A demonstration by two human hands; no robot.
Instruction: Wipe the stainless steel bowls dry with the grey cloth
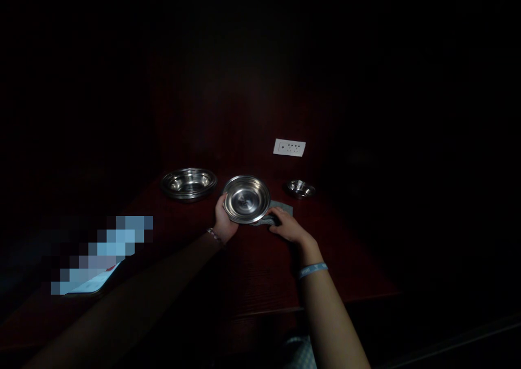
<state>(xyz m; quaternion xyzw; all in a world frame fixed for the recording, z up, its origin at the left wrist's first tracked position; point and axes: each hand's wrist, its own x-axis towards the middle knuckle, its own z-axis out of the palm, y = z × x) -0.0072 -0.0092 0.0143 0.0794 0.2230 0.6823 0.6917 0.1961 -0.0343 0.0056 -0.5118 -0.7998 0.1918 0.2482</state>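
A shiny round steel bowl [246, 199] is tilted toward me above the table. My left hand [225, 221] grips it at its lower left, thumb on the rim and the other fingers hidden behind. A grey cloth [284, 207] shows just right of the bowl and partly beneath it. My right hand [287, 225] is closed on that cloth near the bowl's lower right edge; some of its fingertips are hidden. Farther left stand larger steel bowls [189, 184], apparently stacked. To the right sits a small steel bowl [300, 189].
The dark red table [260, 277] has its front edge near me. A white wall socket [289, 147] is on the panel behind. At the left lies a lit, pixelated screen [103, 263], beside my left forearm. The surroundings are very dark.
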